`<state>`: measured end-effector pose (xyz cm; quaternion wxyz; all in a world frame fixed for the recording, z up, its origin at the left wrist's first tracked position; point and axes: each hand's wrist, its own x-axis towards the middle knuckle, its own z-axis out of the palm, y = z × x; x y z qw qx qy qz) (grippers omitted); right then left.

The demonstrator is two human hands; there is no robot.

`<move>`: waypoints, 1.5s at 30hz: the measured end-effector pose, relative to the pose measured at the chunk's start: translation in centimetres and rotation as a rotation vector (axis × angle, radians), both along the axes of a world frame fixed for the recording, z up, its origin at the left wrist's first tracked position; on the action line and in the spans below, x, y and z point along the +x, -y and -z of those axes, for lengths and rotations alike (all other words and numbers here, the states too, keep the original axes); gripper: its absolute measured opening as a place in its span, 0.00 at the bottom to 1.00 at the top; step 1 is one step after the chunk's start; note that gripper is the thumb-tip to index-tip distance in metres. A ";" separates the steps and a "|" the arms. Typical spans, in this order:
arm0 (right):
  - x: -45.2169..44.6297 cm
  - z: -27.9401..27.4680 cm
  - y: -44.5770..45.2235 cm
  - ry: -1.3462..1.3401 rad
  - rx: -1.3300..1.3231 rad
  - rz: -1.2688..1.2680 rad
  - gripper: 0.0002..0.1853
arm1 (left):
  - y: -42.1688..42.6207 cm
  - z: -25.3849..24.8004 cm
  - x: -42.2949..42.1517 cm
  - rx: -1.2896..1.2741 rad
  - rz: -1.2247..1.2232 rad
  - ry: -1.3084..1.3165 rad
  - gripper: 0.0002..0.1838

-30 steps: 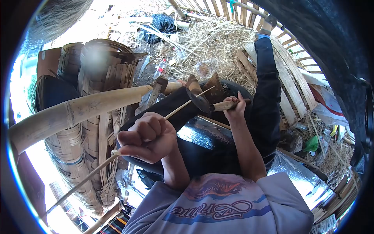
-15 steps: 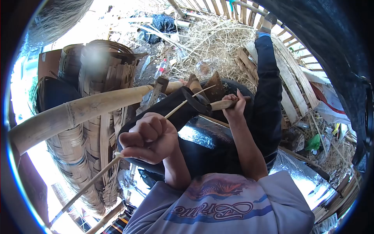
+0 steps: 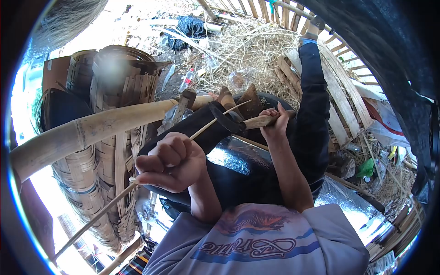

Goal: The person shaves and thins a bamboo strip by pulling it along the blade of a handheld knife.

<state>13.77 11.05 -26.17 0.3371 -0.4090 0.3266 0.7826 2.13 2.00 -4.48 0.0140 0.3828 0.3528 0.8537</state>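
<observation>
we see two hands, held apart. left hand (image 3: 172, 162) is curled into a fist, clamped around a thin bamboo strip (image 3: 204, 129); thumb lies along the near side. strip runs diagonally, from lower left up past the fist to the curved knife (image 3: 240, 124). right hand (image 3: 274, 123) is wrapped around the knife's wooden handle, one finger pointing up. dark blade crosses the strip near its far end; we cannot tell how firmly they touch. both sit over black trousers (image 3: 314, 96). we note a thick bamboo pole (image 3: 82, 129) at left, woven bamboo rolls (image 3: 80, 174) behind it, straw (image 3: 250, 50) ahead, and a red-labelled bottle (image 3: 187, 80) on the ground.
</observation>
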 end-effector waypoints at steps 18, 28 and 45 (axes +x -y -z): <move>0.6 3.0 1.3 -0.177 -0.088 0.032 0.20 | -0.5 -0.2 0.6 0.028 0.087 0.037 0.23; 1.6 4.6 1.9 -0.089 -0.097 0.002 0.20 | -0.5 2.1 1.1 -0.193 0.056 0.061 0.23; 0.6 2.0 -0.1 -0.060 0.042 -0.029 0.21 | 1.3 -0.7 0.0 -0.009 0.018 0.094 0.22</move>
